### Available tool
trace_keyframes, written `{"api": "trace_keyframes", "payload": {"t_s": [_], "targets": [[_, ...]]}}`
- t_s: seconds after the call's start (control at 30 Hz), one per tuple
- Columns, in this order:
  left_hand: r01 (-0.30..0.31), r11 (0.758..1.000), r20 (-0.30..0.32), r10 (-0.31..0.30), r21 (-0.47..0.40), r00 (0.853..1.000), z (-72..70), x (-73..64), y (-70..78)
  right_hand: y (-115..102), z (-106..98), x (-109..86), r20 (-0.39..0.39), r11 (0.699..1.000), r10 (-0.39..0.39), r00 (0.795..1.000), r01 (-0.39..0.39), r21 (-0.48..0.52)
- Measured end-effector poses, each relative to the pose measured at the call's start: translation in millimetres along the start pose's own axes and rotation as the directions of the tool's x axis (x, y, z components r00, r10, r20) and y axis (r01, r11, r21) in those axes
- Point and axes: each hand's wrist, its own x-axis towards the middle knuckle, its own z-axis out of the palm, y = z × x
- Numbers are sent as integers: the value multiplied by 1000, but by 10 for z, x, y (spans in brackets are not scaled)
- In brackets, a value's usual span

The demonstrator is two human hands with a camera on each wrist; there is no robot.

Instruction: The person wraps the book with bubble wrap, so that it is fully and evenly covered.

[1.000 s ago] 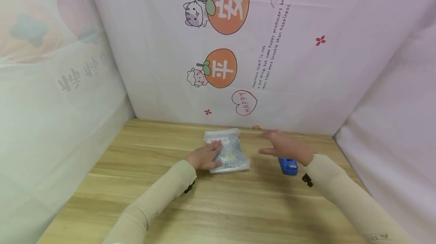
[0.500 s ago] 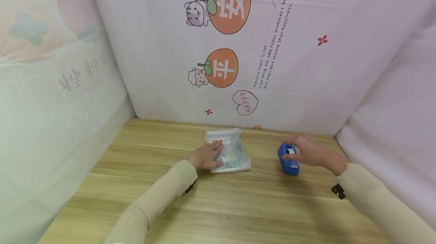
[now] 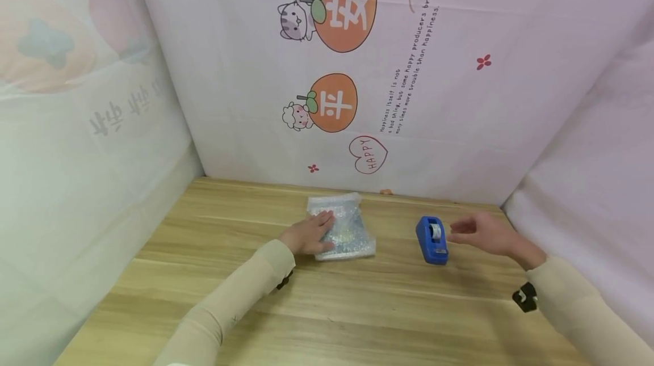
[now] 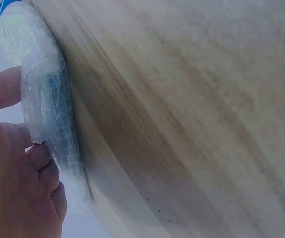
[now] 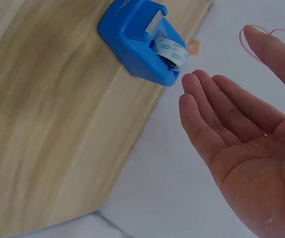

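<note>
A flat parcel in clear bubble wrap point(image 3: 352, 232) lies on the wooden table near its back edge. My left hand point(image 3: 306, 234) rests on the parcel's left side, fingers spread over the wrap. In the left wrist view the fingertips touch the bubble wrap point(image 4: 43, 94), and part of the parcel is hidden behind the hand. To the right stands a blue tape dispenser point(image 3: 428, 244) with a roll of tape in it. Just right of the dispenser my right hand point(image 3: 487, 232) hovers, holding nothing. Its palm and relaxed fingers show in the right wrist view, apart from the tape roll point(image 5: 171, 52).
The wooden table point(image 3: 327, 309) meets a printed white cloth backdrop point(image 3: 245, 127) along its back edge. More white cloth hangs as a left wall point(image 3: 128, 184) and a right wall point(image 3: 603, 173).
My right hand has moved right, from between the parcel and dispenser, across the tape dispenser, to its right side. The left hand, the parcel and the dispenser stay put.
</note>
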Motion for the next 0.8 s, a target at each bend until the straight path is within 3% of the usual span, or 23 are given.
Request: {"api": "trace_keyframes", "payload": {"t_s": [0.1,0.2,0.37,0.5,0.8], "targets": [[0,1000,1,0,-1,1000,-13,2,-4,72,24,-16,9,997,79,997,-79,13],[3,1000,2,-3,1,1000,-17,-2,-7,113,61,-34,46,986,131,990,-135,95],[4,1000,5,-4,-1,1000,-14,-6,-13,193,164,-26,103,947,130,986,-154,281],[1,1000,4,-1,-4,1000,-1,-1,-14,236,259,-9,107,941,141,984,-167,293],[-14,1000,7,14,1,1000,-32,-23,4,223,401,37,63,949,219,974,-228,219]]}}
